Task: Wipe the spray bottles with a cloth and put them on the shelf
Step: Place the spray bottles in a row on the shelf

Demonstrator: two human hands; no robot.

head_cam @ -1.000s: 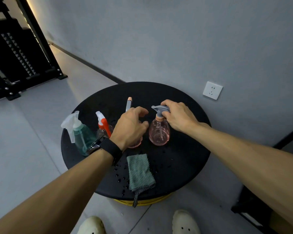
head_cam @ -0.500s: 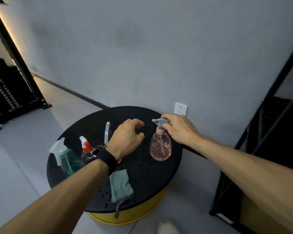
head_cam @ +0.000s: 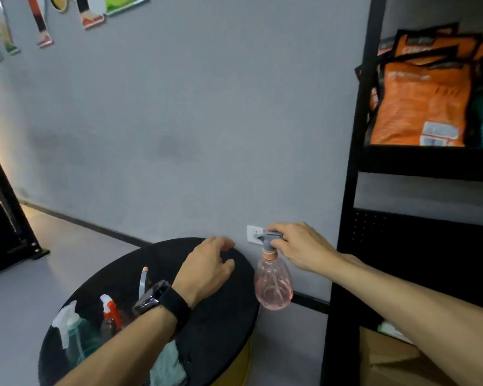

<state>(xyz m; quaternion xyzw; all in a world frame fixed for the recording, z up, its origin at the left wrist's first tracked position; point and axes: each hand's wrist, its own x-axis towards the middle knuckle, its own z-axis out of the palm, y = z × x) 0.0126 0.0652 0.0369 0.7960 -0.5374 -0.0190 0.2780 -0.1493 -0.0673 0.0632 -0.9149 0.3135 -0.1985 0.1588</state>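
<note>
My right hand (head_cam: pixel 299 247) grips the grey trigger head of a round pink spray bottle (head_cam: pixel 273 285), which hangs in the air just past the right edge of the round black table (head_cam: pixel 218 316). My left hand (head_cam: pixel 207 267) hovers over the table with fingers apart, holding nothing. On the table's left side stand a green bottle with a white trigger (head_cam: pixel 73 335), a clear bottle with an orange-and-white trigger (head_cam: pixel 110 316) and a slim spray tube with an orange tip (head_cam: pixel 143 280). A green cloth (head_cam: pixel 168 366) lies at the front edge, partly under my left forearm. The black shelf (head_cam: pixel 418 165) stands to the right.
The shelf's upper level holds orange bags (head_cam: pixel 418 104) and something teal. A cardboard box (head_cam: pixel 388 358) sits at its bottom. A white wall socket (head_cam: pixel 253 234) is behind the pink bottle. A black metal frame (head_cam: pixel 6 218) stands on the floor at the left.
My right hand has lifted the pink bottle off the table and carried it right, past the table's edge towards the shelf. My left hand stayed over the table. My view rose and turned right.
</note>
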